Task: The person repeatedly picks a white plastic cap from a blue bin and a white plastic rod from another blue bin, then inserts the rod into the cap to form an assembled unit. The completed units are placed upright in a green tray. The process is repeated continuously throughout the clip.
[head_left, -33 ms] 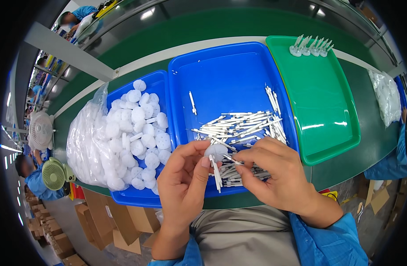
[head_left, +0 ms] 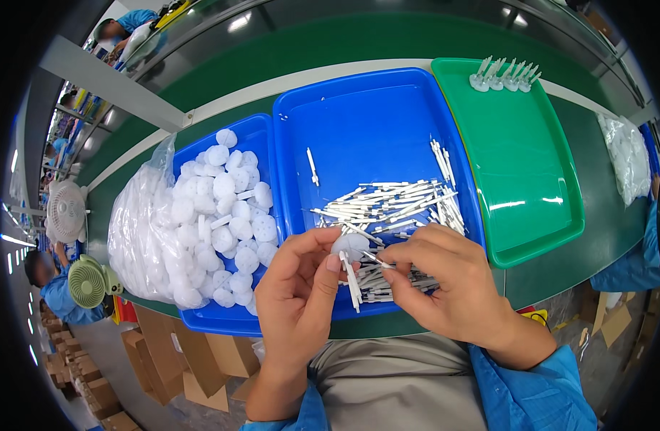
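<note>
My left hand (head_left: 301, 287) pinches a round, translucent white disc (head_left: 351, 244) between thumb and fingers, above the near part of the middle blue tray (head_left: 358, 136). Close to it, my right hand (head_left: 445, 276) is closed on a thin white stick (head_left: 378, 261), its narrow tip pointing at the disc. Whether tip and disc touch, I cannot tell. Just below the disc, beside my left thumb, are upright white sticks (head_left: 351, 284); whether they are joined to it is unclear. Many loose white sticks (head_left: 387, 201) with dark bands lie in the tray under my hands.
Another blue tray (head_left: 261, 129) on the left holds a heap of white discs (head_left: 229, 194), partly in a clear plastic bag (head_left: 139, 223). On the right, a green tray (head_left: 517, 158) carries several discs with upright sticks (head_left: 502, 75) at its far end. A green fan (head_left: 89, 281) stands at left.
</note>
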Tool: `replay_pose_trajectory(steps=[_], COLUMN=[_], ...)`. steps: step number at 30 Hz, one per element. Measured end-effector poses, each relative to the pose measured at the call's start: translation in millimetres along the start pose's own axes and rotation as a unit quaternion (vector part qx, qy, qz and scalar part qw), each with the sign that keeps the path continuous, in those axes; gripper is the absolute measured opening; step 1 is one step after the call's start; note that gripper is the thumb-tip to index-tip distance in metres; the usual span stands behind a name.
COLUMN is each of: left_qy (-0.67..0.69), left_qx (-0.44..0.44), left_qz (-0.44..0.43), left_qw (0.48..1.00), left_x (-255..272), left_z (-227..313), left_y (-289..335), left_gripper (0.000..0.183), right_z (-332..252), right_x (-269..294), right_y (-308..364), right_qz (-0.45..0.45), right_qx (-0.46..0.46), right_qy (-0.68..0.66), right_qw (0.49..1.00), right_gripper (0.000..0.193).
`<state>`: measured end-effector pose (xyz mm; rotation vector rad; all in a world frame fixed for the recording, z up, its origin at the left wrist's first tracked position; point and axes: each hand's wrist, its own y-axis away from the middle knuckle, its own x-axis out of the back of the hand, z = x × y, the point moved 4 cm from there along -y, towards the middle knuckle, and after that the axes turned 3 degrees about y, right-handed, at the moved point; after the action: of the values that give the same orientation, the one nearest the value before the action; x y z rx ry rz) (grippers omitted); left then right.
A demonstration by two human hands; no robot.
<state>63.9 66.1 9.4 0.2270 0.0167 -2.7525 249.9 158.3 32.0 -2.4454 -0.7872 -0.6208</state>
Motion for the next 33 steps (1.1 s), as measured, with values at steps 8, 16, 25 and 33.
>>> replay_pose_trajectory(steps=[8,16,25,33], left_qy=[-0.038,-0.059,-0.063,-0.062], left_qx=[-0.010,-0.034,-0.044,-0.046], left_qz=[0.005,-0.032,-0.072,-0.050], left_qw=[0.999,0.997,0.994,0.996], left_x=[-1,6,7,1], left_z=[1,0,3,4], left_y=[2,2,2,1], left_gripper=[0.025,0.024,0.026,0.026], right_z=[0,-5,0,2], right_x=[2,-1,-9,-10], right_y=[2,4,4,5], right_qz=[-0.024,-0.049,-0.019,-0.029], right_qx=[-0.051,-0.076,-0.043,-0.087], right_qy=[-0.050,-0.075,-0.073,-0.093], right_qw=[0.997,0.993,0.996,0.991], right_gripper=[0.019,0.021,0.018,0.014])
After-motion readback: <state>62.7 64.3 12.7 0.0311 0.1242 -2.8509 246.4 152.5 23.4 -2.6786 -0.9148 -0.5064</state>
